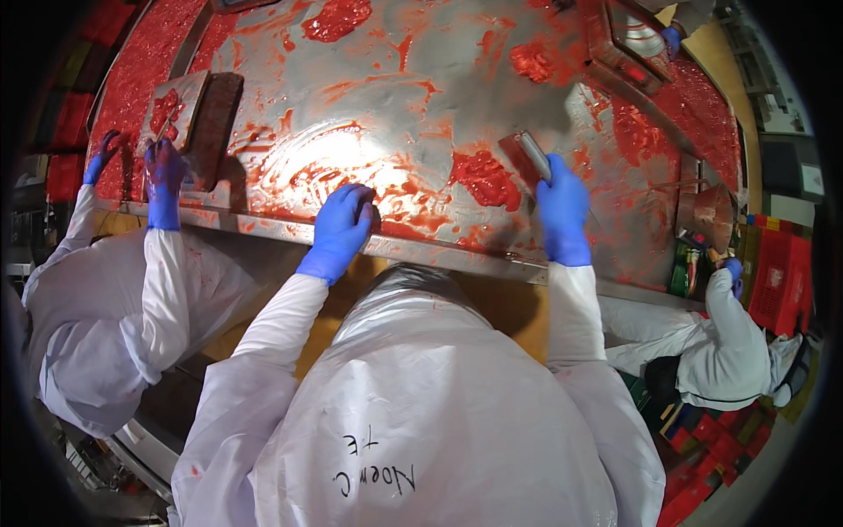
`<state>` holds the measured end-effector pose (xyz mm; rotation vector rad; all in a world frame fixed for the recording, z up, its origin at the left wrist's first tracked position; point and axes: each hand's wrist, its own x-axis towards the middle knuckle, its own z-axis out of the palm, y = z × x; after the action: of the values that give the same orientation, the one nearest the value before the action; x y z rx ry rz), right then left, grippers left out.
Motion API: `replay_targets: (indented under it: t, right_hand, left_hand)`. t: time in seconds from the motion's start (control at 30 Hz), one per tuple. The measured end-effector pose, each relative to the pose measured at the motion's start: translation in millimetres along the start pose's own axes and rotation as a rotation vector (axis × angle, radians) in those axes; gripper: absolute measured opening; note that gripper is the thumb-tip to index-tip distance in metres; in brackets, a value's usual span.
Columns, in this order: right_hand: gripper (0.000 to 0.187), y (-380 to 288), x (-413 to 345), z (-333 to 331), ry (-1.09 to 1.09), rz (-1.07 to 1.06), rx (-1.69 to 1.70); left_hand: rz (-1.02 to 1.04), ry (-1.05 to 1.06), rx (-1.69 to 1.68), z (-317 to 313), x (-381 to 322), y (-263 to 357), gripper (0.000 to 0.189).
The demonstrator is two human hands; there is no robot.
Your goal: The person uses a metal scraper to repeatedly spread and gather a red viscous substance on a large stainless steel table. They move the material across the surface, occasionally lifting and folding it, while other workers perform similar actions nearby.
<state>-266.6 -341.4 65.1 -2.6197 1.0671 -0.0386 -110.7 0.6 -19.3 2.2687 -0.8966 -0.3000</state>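
My right hand (565,204), in a blue glove, grips the metal handle of a flat scraper (525,158) whose blade stands tilted on the stainless-steel table (421,118). Just left of the blade lies a heap of wet red pulp (486,180), which looks like minced meat or roe; I cannot tell which. My left hand (342,224), also gloved in blue, rests near the table's front edge with its fingers curled. Whether it holds anything is hidden. Red liquid and smears spread over the steel between both hands.
A co-worker's gloved hands (163,165) are at a tray (191,105) on the left. Another person (724,356) is at the right beside red crates (780,277). A metal container (708,214) stands at the table's right end. A raised rim (421,250) runs along the front.
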Motion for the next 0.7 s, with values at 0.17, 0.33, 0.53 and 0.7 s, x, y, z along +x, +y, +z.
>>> replay_targets:
  t: [0.17,0.33,0.53,0.7]
  right_hand:
    - [0.040,23.3,-6.4,17.7,0.102,-0.003,-0.059]
    - [0.030,14.4,5.0,28.0,0.121,-0.040,0.035]
    - [0.024,-15.3,8.8,43.7,0.089,-0.149,0.088]
    - [0.023,-24.0,14.9,51.2,0.055,-0.220,-0.025]
  left_hand:
    - [0.010,0.024,-0.022,-1.7,-5.2,2.8,0.026]
    - [0.076,0.070,-0.021,0.6,-0.1,10.6,0.023]
    - [0.068,0.028,-0.067,3.2,-4.0,8.5,0.018]
    - [0.051,-0.023,-0.040,7.9,-2.3,7.2,0.024]
